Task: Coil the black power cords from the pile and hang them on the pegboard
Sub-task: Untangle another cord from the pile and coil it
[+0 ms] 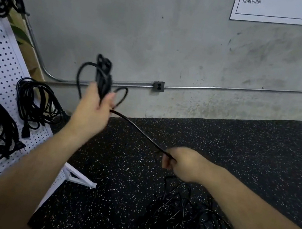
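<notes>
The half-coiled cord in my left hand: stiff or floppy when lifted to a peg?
Probably floppy: the cord splays in uneven loops above the left hand, and its strand curves down to the right hand. Likely light, since one hand holds it up. Loops may slip unless gripped.

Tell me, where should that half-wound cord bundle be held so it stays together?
Around its narrow middle, coming from below, as the left hand does: the cord bundle flares into loops above and sideways, so only there do all strands bunch together.

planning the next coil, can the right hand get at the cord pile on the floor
Probably yes: the pile lies just below the right hand, nothing between, though that hand grips a cord.
</notes>
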A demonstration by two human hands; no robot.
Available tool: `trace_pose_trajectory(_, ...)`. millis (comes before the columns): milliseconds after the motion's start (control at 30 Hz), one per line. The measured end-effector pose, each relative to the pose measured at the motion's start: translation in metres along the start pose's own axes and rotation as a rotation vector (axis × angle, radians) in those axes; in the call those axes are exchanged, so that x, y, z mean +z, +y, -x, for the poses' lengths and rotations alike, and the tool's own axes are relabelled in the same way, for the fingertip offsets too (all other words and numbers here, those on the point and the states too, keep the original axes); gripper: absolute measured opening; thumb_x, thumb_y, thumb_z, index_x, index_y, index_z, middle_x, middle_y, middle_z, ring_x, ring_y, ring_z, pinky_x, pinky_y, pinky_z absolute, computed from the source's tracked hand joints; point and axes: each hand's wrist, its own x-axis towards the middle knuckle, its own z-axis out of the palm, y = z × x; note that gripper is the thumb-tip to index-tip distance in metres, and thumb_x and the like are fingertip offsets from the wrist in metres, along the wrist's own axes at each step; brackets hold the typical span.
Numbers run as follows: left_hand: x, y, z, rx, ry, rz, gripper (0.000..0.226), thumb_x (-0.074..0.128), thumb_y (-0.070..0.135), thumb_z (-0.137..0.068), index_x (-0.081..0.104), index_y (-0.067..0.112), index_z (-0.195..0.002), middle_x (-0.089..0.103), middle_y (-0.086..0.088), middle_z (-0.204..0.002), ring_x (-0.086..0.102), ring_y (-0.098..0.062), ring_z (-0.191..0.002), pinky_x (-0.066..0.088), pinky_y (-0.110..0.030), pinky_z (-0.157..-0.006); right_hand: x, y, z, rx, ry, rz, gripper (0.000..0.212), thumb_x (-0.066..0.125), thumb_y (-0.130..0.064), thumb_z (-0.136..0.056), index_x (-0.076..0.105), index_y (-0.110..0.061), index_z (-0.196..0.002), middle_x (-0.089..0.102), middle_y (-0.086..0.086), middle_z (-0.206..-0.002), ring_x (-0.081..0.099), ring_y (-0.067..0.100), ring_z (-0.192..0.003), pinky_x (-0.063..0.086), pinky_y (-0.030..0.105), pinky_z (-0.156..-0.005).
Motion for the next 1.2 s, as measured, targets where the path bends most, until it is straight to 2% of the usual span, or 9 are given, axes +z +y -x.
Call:
trace_pose_trajectory(167, 0.001, -0.006, -0.003, -0.078, 0.06, 0.033, 0.013, 0.048, 0.026, -0.107, 0.045, 0.013, -0.109, 0.059, 0.005, -0.085, 0.057, -0.008, -0.061, 0.049, -0.027, -0.062, 0.011, 0.016, -0.007, 0.122, -0.018, 0.061, 0.021, 0.045, -0.01, -0.099, 0.058, -0.027, -0.098, 0.065, -0.003, -0.098, 0.062, 0.018, -0.089, 0.051, 0.033, -0.07)
trace_pose_trajectory(233, 0.008, -0.009, -0.002, -0.08, 0.046, 0.05, 0.014, 0.047, 0.027, -0.107, 0.045, 0.014, -0.108, 0.059, 0.004, -0.086, 0.058, -0.007, -0.06, 0.05, -0.027, -0.064, 0.013, 0.008, -0.011, 0.092, 0.034, 0.05, 0.008, 0.048, -0.022, -0.104, 0.056, -0.024, -0.104, 0.065, 0.0, -0.097, 0.061, 0.018, -0.083, 0.049, 0.033, -0.067)
trace_pose_trajectory(467, 0.018, -0.015, -0.004, -0.136, 0.095, 0.153, 0.013, 0.048, 0.026, -0.107, 0.046, 0.028, -0.095, 0.058, 0.001, -0.089, 0.063, -0.009, -0.065, 0.054, -0.029, -0.067, 0.011, -0.003, -0.013, -0.016, 0.134, -0.246, 0.022, 0.042, -0.041, -0.107, 0.05, -0.025, -0.096, 0.073, -0.002, -0.092, 0.06, 0.008, -0.065, 0.052, 0.033, -0.059)
trace_pose_trajectory(567, 0.018, -0.017, -0.003, -0.186, 0.102, 0.142, 0.009, 0.047, 0.027, -0.107, 0.046, 0.019, -0.103, 0.059, -0.002, -0.092, 0.066, -0.007, -0.064, 0.051, -0.025, -0.063, 0.008, -0.012, -0.01, -0.115, 0.26, -0.374, 0.025, 0.033, -0.05, -0.106, 0.042, -0.029, -0.097, 0.057, 0.003, -0.076, 0.052, 0.014, -0.064, 0.053, 0.048, -0.067)
trace_pose_trajectory(667, 0.017, -0.018, -0.003, -0.205, 0.087, 0.189, 0.009, 0.045, 0.021, -0.108, 0.045, 0.013, -0.104, 0.059, -0.007, -0.093, 0.072, -0.009, -0.068, 0.056, -0.024, -0.069, -0.004, -0.027, -0.004, -0.169, 0.314, -0.55, 0.023, 0.031, -0.055, -0.105, 0.04, -0.035, -0.101, 0.048, 0.0, -0.075, 0.044, 0.01, -0.06, 0.043, 0.038, -0.065)
trace_pose_trajectory(767, 0.016, -0.015, -0.001, -0.238, 0.013, 0.281, 0.008, 0.043, 0.016, -0.109, 0.046, 0.009, -0.105, 0.057, -0.011, -0.094, 0.076, -0.018, -0.078, 0.061, -0.03, -0.079, -0.014, -0.041, 0.007, -0.288, 0.33, -0.448, 0.011, 0.042, -0.035, -0.107, 0.048, -0.031, -0.099, 0.054, -0.006, -0.073, 0.047, 0.007, -0.057, 0.044, 0.032, -0.062)
trace_pose_trajectory(867, 0.021, -0.012, 0.006, -0.275, -0.098, 0.394, 0.009, 0.046, 0.013, -0.108, 0.049, 0.004, -0.107, 0.059, -0.01, -0.088, 0.074, -0.023, -0.073, 0.062, -0.037, -0.077, -0.016, -0.051, 0.011, -0.33, 0.332, -0.413, 0.005, 0.053, -0.026, -0.104, 0.055, -0.029, -0.1, 0.064, -0.006, -0.093, 0.059, 0.015, -0.082, 0.05, 0.033, -0.079)
trace_pose_trajectory(967, 0.023, -0.008, 0.015, -0.283, -0.238, 0.459, 0.009, 0.052, 0.013, -0.105, 0.056, 0.005, -0.106, 0.067, -0.002, -0.082, 0.07, -0.022, -0.075, 0.057, -0.045, -0.081, -0.016, -0.054, 0.005, -0.355, 0.398, -0.487, 0.01, 0.058, -0.02, -0.101, 0.061, -0.029, -0.1, 0.063, -0.011, -0.102, 0.058, 0.004, -0.096, 0.046, 0.024, -0.087)
trace_pose_trajectory(1200, 0.03, 0.012, 0.035, -0.35, -0.532, 0.806, 0.019, 0.056, 0.017, -0.102, 0.055, 0.001, -0.112, 0.059, -0.007, -0.083, 0.049, -0.014, -0.055, 0.051, -0.03, -0.058, -0.017, -0.046, -0.011, -0.299, 0.7, -0.523, 0.023, 0.072, -0.033, -0.092, 0.066, -0.033, -0.115, 0.057, -0.014, -0.1, 0.057, 0.0, -0.093, 0.042, 0.013, -0.085)
